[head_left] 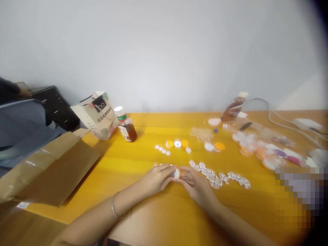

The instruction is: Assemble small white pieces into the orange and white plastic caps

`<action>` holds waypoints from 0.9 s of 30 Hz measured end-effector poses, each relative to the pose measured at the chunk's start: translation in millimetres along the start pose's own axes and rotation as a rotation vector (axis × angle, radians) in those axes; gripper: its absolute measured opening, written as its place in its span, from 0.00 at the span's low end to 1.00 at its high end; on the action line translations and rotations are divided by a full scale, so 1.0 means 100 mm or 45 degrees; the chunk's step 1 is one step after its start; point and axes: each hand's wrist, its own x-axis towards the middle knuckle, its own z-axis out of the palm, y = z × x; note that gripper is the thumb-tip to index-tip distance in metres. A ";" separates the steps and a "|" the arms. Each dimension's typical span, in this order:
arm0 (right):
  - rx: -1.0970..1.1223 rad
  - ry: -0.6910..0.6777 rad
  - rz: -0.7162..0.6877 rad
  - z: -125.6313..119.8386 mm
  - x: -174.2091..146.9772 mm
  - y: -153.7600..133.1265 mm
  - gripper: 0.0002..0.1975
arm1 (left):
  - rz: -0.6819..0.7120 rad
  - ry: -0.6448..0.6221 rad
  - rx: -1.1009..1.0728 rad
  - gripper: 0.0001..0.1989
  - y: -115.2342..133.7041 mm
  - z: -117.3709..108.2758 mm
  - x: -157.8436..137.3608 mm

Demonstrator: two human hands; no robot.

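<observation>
Between my two hands, over the front middle of the table, is a small round white-and-orange disc (pixel 176 174). My left hand (pixel 159 178), with a bracelet on its wrist, pinches it from the left. Fingers of my right hand (pixel 196 184) close on its right side. White spoked plastic wheels (pixel 210 176) lie in a loose cluster just right of my right hand. Beyond my hands sit a row of orange and white round discs (pixel 177 144) and several small white discs (pixel 164 150). Fine detail is blurred.
At the left are a brown cardboard box (pixel 64 167), a printed paper bag (pixel 98 116) and a bottle of dark drink (pixel 126 128). Another bottle (pixel 233 108) stands at the back right, near a white cable (pixel 270 114). Clear and orange round parts (pixel 253 147) are heaped at the right.
</observation>
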 end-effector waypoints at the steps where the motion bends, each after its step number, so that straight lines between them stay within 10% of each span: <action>1: 0.018 -0.003 0.002 0.00 0.00 0.01 0.13 | -0.002 -0.005 -0.006 0.16 0.00 0.00 0.00; 14: 0.192 -0.109 0.001 -0.04 0.04 -0.01 0.13 | -0.107 0.171 -0.378 0.18 0.02 0.06 -0.03; 22: -0.168 -0.225 -0.115 -0.18 0.08 -0.16 0.08 | -0.082 0.157 -0.281 0.15 0.04 0.05 -0.03; 27: -0.728 0.252 -0.044 -0.75 0.20 -0.24 0.09 | 0.029 -0.008 -0.022 0.13 0.04 0.12 -0.05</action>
